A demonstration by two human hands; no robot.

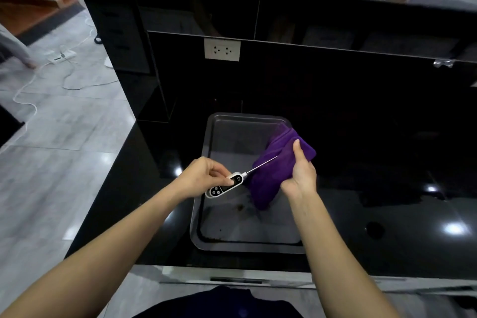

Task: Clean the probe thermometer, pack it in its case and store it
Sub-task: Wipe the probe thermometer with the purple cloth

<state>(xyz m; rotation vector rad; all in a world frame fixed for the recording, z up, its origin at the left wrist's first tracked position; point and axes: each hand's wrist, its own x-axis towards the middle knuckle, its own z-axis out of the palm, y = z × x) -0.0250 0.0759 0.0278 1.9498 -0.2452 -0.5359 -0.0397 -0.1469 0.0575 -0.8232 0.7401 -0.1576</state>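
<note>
My left hand [204, 177] grips the white and black body of the probe thermometer [225, 185] above a dark baking tray [206, 214]. Its thin metal probe points up and to the right, and its tip lies against a purple cloth [268, 178]. My right hand [300, 170] holds that cloth bunched up, thumb on top, over the tray's right side. No thermometer case shows anywhere in view.
The tray sits on a glossy black counter [387, 188] with a raised black back wall and a white double socket [222, 49]. To the left the counter ends at a grey tiled floor [51, 137] with white cables. A drawer front [232, 279] lies below the near edge.
</note>
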